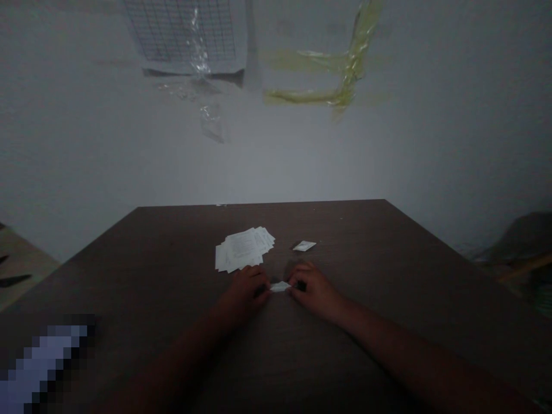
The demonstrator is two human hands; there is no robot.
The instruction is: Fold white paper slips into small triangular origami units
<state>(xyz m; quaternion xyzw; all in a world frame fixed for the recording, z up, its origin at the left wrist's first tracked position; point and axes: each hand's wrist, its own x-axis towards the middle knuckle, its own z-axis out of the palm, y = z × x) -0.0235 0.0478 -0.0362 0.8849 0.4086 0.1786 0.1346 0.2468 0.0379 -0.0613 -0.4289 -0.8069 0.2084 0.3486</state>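
Observation:
Both my hands rest on a dark brown table (pixel 388 270) and pinch a small white folded piece of paper (pixel 280 286) between them. My left hand (pixel 246 292) grips its left end with curled fingers. My right hand (pixel 314 289) grips its right end the same way. Just beyond my left hand lies a fanned stack of white paper sheets (pixel 244 248). A single small folded paper (pixel 304 246) lies apart, beyond my right hand.
A pale wall stands behind the table, with a grid sheet (pixel 185 31) and strips of yellowish tape (pixel 340 75) stuck on it. A chair (pixel 521 241) shows at the right edge. A blurred patch covers the lower left corner.

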